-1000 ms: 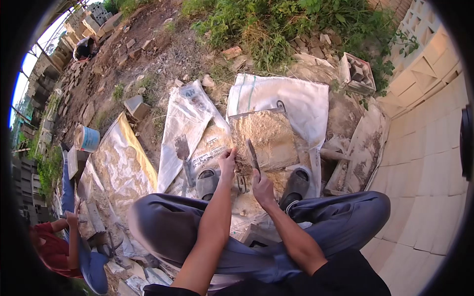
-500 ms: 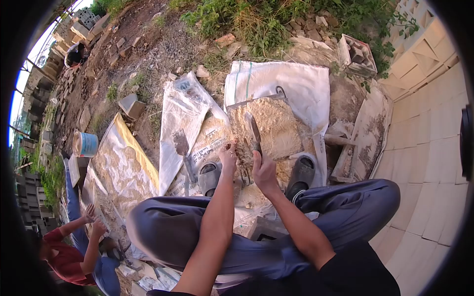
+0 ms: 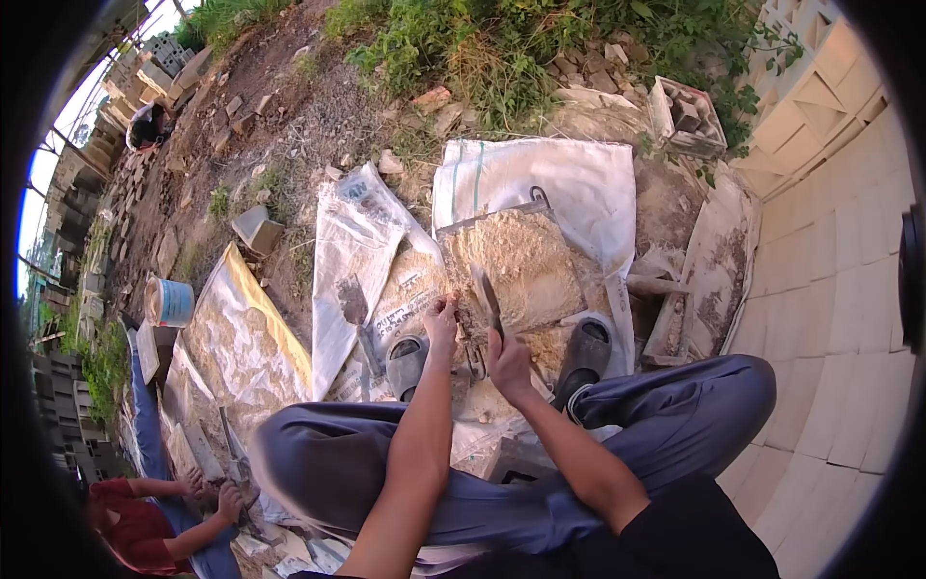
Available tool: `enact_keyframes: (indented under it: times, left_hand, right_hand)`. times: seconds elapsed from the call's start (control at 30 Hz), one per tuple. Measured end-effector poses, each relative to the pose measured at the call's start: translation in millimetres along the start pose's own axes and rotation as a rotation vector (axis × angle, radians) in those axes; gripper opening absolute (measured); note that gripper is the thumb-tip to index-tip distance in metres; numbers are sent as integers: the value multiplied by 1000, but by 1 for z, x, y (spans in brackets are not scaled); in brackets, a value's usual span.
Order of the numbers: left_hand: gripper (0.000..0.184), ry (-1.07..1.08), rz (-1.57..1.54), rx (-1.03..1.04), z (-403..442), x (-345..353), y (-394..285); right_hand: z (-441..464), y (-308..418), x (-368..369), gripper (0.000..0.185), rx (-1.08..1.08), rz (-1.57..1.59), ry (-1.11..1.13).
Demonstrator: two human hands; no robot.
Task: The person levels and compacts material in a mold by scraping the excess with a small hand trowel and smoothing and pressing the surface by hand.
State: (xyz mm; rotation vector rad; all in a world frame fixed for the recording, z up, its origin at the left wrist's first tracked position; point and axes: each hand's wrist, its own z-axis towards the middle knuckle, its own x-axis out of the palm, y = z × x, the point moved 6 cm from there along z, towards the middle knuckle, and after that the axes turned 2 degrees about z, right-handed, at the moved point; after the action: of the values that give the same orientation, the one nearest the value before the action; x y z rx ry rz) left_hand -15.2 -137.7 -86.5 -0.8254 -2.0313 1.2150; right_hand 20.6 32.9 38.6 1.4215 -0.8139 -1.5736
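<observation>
My right hand (image 3: 508,363) is closed round the handle of a trowel (image 3: 485,295), whose blade points up and away over the slab. A square slab (image 3: 526,265) covered with sandy, crumbly material lies between my feet on white sacks (image 3: 603,183). At the slab's near left edge is my left hand (image 3: 442,323), fingers bent together; what they hold, if anything, is too small to make out. A second trowel (image 3: 357,314) rests on the sack left of my left foot.
A co-worker in a red shirt (image 3: 135,521) sits at the lower left. A bucket (image 3: 169,302) stands beside a sandy sack (image 3: 241,338). A crate of blocks (image 3: 687,118) is at the upper right, near a block wall (image 3: 830,280). Another person (image 3: 148,125) is far back.
The trowel in my right hand has swung up over the slab, then down slightly. My left hand stays near the slab's edge. The co-worker's hands have moved lower and right.
</observation>
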Motion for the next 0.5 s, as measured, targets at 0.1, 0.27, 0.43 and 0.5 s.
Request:
enact_keyframes:
  times: [0.1,0.27,0.43,0.5]
  left_hand:
    - [18,-8,35,-52,-2,0,-2]
    - [18,-36,68,42,-2,3,-8]
    - [18,-10,34,70,-6,0,-8]
    - [19,-20,91,72,-3,-1,-11]
  right_hand:
    - [-24,-36,8,43,243,-136,124]
    - [11,1,-2,38,200,-36,72]
    - [-1,9,0,39,-29,28,-6]
    - [-27,-27,15,40,165,-71,45]
